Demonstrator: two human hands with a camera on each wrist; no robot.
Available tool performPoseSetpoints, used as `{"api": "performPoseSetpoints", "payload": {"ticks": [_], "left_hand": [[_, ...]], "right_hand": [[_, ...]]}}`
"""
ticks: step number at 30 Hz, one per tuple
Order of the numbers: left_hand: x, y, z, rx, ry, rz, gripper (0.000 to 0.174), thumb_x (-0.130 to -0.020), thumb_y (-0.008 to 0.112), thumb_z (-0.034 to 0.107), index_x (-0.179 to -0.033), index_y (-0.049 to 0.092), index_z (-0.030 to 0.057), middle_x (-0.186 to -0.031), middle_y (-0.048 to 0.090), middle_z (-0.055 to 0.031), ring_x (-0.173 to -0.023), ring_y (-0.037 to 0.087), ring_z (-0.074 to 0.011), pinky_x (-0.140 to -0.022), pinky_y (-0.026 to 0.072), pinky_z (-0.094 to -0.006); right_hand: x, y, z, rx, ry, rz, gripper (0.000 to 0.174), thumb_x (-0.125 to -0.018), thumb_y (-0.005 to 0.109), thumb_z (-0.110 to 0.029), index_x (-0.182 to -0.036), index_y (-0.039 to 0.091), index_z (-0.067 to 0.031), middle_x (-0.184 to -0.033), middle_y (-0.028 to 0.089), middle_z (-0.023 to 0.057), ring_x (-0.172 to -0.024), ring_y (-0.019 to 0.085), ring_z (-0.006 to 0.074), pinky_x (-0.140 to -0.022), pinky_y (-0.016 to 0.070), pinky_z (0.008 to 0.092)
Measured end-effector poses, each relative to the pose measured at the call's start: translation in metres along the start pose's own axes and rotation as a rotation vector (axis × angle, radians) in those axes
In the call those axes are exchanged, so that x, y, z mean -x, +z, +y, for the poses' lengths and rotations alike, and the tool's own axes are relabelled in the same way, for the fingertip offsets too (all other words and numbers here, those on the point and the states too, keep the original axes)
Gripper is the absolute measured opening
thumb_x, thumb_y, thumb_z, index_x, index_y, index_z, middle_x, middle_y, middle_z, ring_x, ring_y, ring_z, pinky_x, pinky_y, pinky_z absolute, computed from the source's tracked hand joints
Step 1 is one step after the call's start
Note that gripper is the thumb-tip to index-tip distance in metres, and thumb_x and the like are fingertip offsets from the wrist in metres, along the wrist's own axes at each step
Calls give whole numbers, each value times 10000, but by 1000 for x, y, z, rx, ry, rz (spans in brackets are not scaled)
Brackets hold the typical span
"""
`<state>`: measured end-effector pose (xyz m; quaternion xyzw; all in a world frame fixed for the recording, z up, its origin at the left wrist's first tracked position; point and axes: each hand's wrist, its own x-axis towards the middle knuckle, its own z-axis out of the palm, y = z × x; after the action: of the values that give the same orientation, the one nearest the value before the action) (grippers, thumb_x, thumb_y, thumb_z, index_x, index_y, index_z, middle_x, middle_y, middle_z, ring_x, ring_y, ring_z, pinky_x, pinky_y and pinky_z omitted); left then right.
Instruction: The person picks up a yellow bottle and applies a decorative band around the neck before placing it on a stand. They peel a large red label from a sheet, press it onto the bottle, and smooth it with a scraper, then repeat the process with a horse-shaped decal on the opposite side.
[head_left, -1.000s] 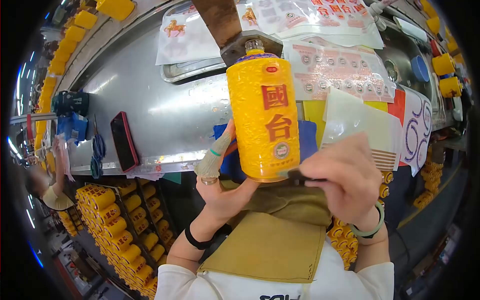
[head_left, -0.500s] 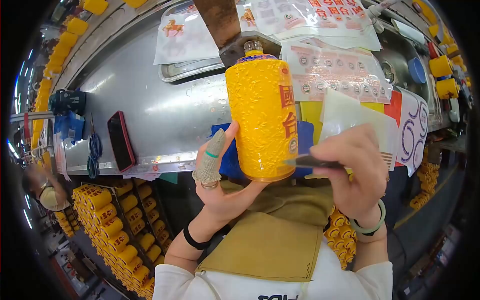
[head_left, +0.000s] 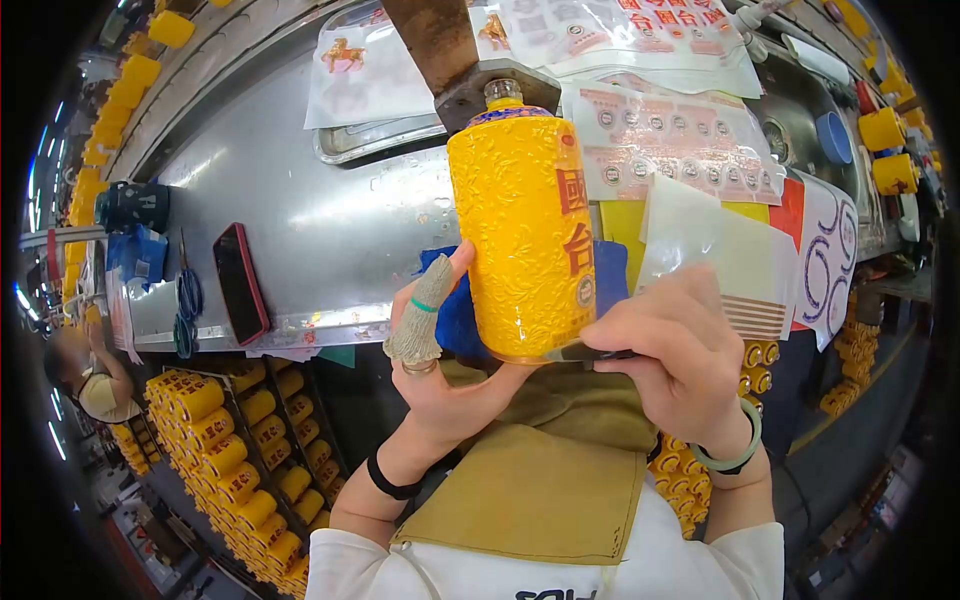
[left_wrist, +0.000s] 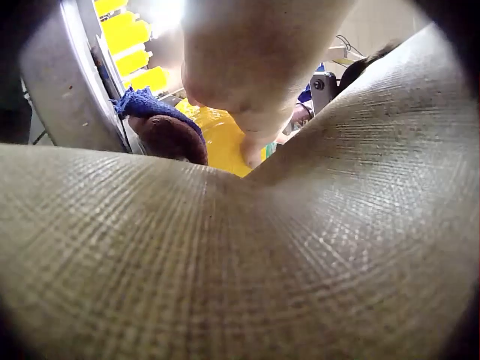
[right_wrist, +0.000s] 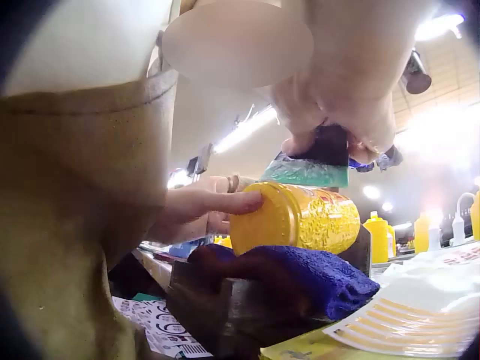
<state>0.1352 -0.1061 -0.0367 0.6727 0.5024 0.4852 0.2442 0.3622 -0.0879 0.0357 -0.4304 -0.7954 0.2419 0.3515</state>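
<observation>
A yellow embossed bottle (head_left: 520, 240) with red characters lies on a blue cloth (head_left: 612, 272), its neck against a metal bracket (head_left: 440, 50). My left hand (head_left: 435, 375), one finger in a knitted finger cover (head_left: 420, 318), grips the bottle near its base, the thumb on the bottom. Between thumb and fingers my right hand (head_left: 675, 350) pinches a small scraper (right_wrist: 307, 171) with a dark grip and a translucent green blade. In the head view the blade is right at the bottle's lower edge; the right wrist view shows it over the bottle's side.
A phone (head_left: 241, 283) and scissors (head_left: 188, 300) lie on the metal table (head_left: 300, 210) at left. Printed decal sheets (head_left: 680, 145) and pale papers (head_left: 715, 245) lie to the right. Racked yellow bottles (head_left: 215, 435) stand below; another person (head_left: 100, 385) is at far left.
The bottle has turned, carrying its red characters to the right. The right hand first lifted away with the scraper, then came back left and down to the bottle's lower edge.
</observation>
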Motion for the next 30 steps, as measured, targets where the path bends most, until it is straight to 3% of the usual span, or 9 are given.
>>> {"api": "performPoseSetpoints", "payload": {"ticks": [4, 14, 17, 18, 21, 25, 30], "left_hand": [[0, 4, 2, 4, 6, 29, 876, -654, 983, 137, -1401, 562, -42, -1298, 624, -176, -1135, 643, -284, -998, 512, -385], [-3, -3, 4, -53, 22, -27, 868, -703, 941, 114, -1443, 526, -70, -1315, 645, -193, -1179, 655, -297, -1040, 493, -386], [-2, -3, 3, 22, 8, -25, 856, -719, 930, 113, -1444, 518, -79, -1343, 640, -206, -1246, 642, -312, -1084, 477, -387], [-1, -3, 2, 19, 9, -25, 856, -719, 930, 113, -1444, 518, -79, -1343, 640, -206, -1246, 642, -312, -1084, 477, -387], [2, -3, -1, 38, 20, -33, 856, -732, 924, 118, -1448, 504, -93, -1383, 625, -222, -1287, 625, -316, -1113, 462, -393], [3, -5, -3, 85, -16, -67, 854, -756, 907, 123, -1459, 480, -105, -1436, 591, -246, -1323, 603, -326, -1133, 446, -409], [8, -5, -11, 123, 3, -76, 843, -788, 883, 134, -1475, 456, -103, -1462, 569, -253, -1344, 586, -334, -1148, 430, -423]], "right_hand": [[0, -1, 3, 9, 10, 101, 315, -715, 828, -49, -1017, 776, -119, -968, 730, 9, -848, 599, 235, -798, 442, 367], [-21, 2, 14, -7, 34, 0, 300, -731, 819, -34, -1015, 771, -117, -941, 725, 17, -822, 603, 251, -788, 440, 367], [-28, 11, 25, 45, -111, 215, 258, -722, 805, -72, -972, 782, -132, -981, 739, -5, -825, 602, 223, -785, 437, 348], [-26, 9, 26, 43, -113, 218, 258, -722, 805, -72, -972, 782, -132, -981, 739, -5, -825, 602, 223, -785, 437, 348], [-18, 5, 27, 195, -349, 161, 256, -685, 750, -188, -939, 772, -197, -1010, 728, -71, -844, 593, 137, -771, 422, 314], [2, 13, 17, 86, -472, 95, 274, -732, 733, -164, -999, 770, -209, -998, 715, -79, -828, 589, 119, -817, 414, 331], [-17, 7, 24, 161, -219, 124, 311, -738, 745, -176, -1046, 785, -192, -1005, 722, -59, -834, 597, 141, -789, 411, 332]]}}
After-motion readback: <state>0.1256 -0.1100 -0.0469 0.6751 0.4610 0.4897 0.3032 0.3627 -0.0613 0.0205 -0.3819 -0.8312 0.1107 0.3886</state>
